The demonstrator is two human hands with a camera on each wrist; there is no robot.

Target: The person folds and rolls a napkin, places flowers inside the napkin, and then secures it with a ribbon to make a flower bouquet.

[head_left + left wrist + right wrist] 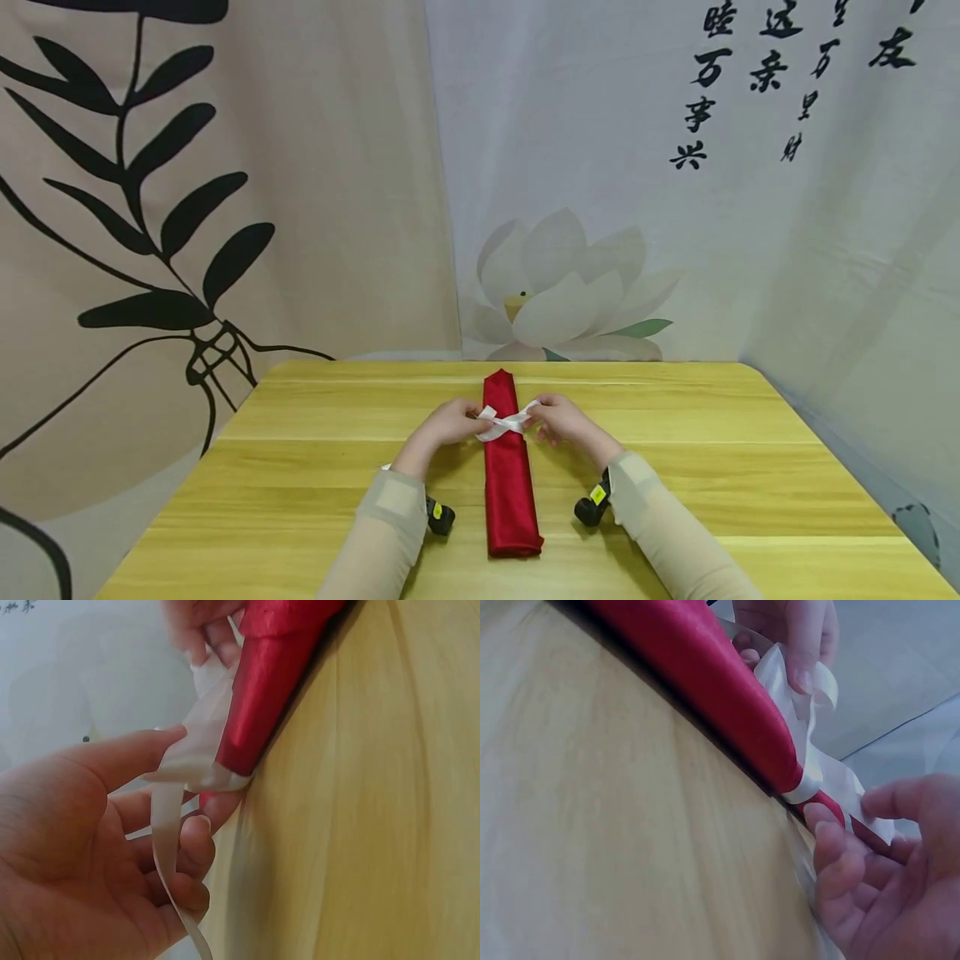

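A long, narrow roll of shiny red cloth [512,492] lies lengthwise on the table. Round its upper part goes a white ribbon [510,423], crossed over on top into a bow-like shape. My left hand [457,421] pinches the ribbon on the left side between thumb and fingers; in the left wrist view a loose ribbon tail [166,832] hangs down across its fingers. On the other side my right hand [564,421] pinches the ribbon's right part, its fingertips close against the cloth in the right wrist view. The ribbon [844,787] stretches between both hands there.
The wooden table [300,467] has a yellow grain and ends at a back edge just beyond the roll. Behind it hangs a printed cloth backdrop [360,167] with plants, a lotus and writing. Small black cameras [441,517] sit at both wrists.
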